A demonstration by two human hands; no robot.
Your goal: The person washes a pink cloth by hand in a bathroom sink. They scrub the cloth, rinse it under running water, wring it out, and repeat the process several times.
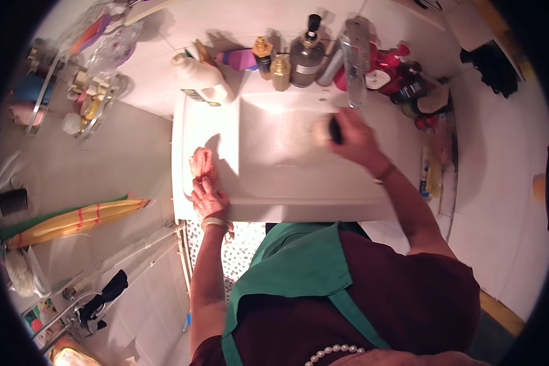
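A wide white washbasin (pixel 279 183) lies before me. My right hand (pixel 354 139) is over the right part of its bowl, closed around a blurred brush-like tool (pixel 335 129) with a dark part and a pale part; its exact kind is unclear. Just above that hand stands the clear faucet-like or bottle-like thing (pixel 356 68). My left hand (pixel 209 200) rests on the basin's left ledge, its fingertips touching a crumpled orange-pink cloth (pixel 203 164). Whether the fingers grip the cloth cannot be told.
Along the back rim stand a white jug-like bottle (pixel 203 82), a dark pump bottle (pixel 306 59), gold-topped bottles (pixel 281 73) and red bottles (pixel 386 68). More toiletries line the right side. Shelves (pixel 94 110) and a hanging yellow cloth (pixel 82 219) are on the left wall.
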